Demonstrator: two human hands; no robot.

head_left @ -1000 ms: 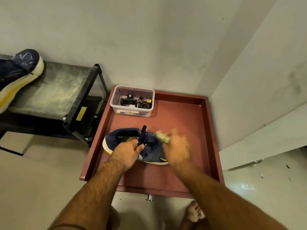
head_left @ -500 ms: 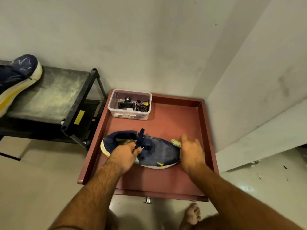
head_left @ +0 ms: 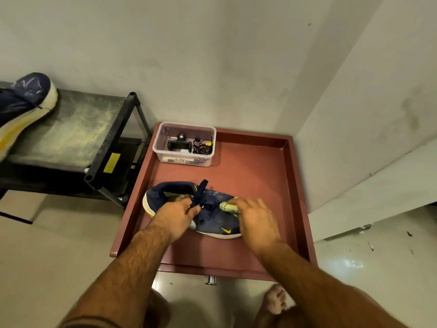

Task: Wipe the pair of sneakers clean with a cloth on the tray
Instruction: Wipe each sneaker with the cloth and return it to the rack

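A navy sneaker (head_left: 214,221) with a yellow logo and white sole lies on its side on the reddish-brown tray (head_left: 255,176), toe to the right. My left hand (head_left: 176,214) grips it at the collar and tongue, beside the dark laces. My right hand (head_left: 256,217) holds a pale, bunched cloth (head_left: 228,206) pressed on the sneaker's upper near the toe; the toe itself is hidden under this hand. The second navy sneaker (head_left: 22,100), white-soled with yellow, sits on the black shelf at the far left.
A clear plastic box (head_left: 184,144) with a black gadget and cables stands at the tray's back left. A black metal rack (head_left: 111,147) touches the tray's left side. Walls close in behind and to the right. My bare foot (head_left: 275,299) is on the floor below the tray.
My right hand with the cloth went right to the toe, then came back left onto the upper. My left hand kept its hold on the collar.
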